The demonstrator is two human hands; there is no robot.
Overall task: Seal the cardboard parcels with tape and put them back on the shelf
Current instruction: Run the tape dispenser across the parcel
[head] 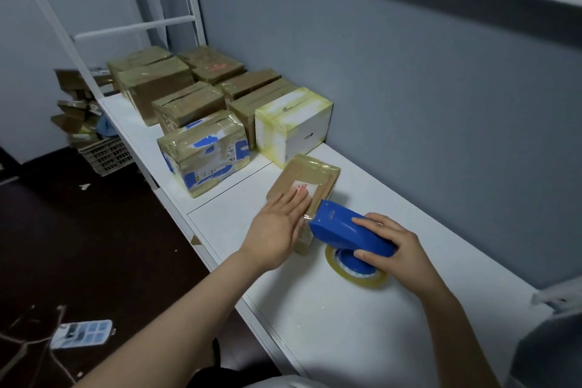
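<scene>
A small flat cardboard parcel [310, 178] wrapped in clear tape lies on the white shelf [362, 309]. My left hand [278, 225] presses flat on its near end, fingers straight. My right hand [389, 244] grips a blue tape dispenser [345, 228] whose front edge meets the parcel's near right corner. The yellowish tape roll [356, 276] on the dispenser rests on the shelf surface below my right hand.
Several taped brown parcels [176, 85] stand in rows at the far left of the shelf, with a blue-marked one [204, 153] and a white box [294, 124] nearest. A grey wall [409, 88] backs the shelf. A crate and loose cardboard [104, 154] sit on the dark floor.
</scene>
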